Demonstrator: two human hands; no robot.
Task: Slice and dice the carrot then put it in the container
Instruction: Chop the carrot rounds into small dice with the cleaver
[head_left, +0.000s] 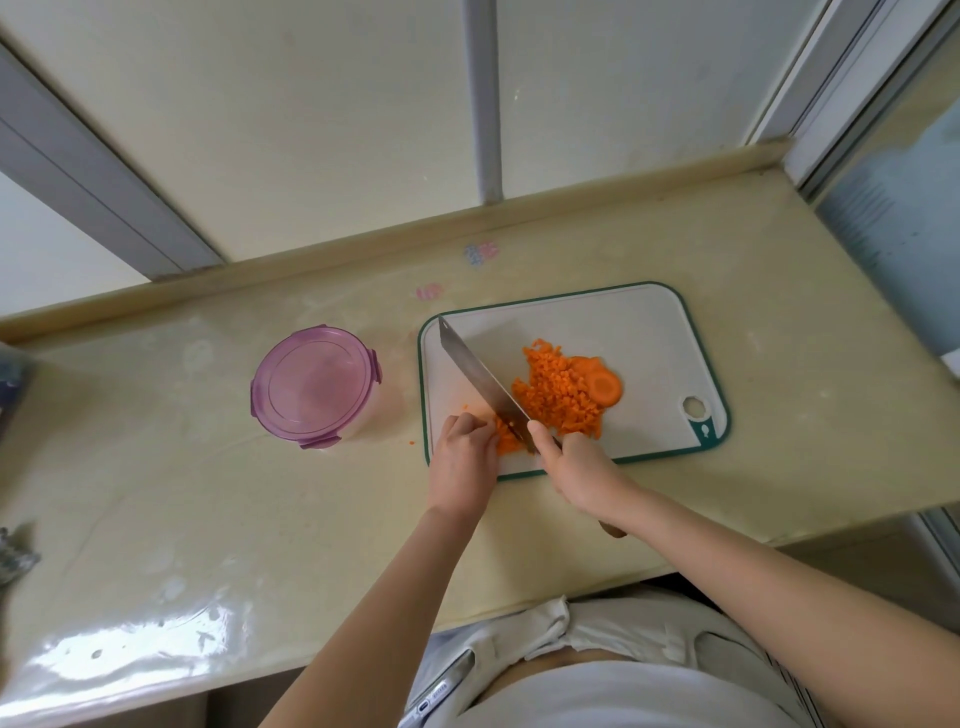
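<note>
Your right hand (576, 467) grips the knife (475, 371), blade on the board (649, 332); your left hand (464, 449) pins carrot pieces (506, 440) under curled fingers beside it.

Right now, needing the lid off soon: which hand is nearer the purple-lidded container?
Left. The left hand holds carrot pieces just right of the container; the right hand is farther right, gripping the knife.

diced carrot (558, 397) on cutting board (649, 332); container (314, 387) (lidded) left
</note>
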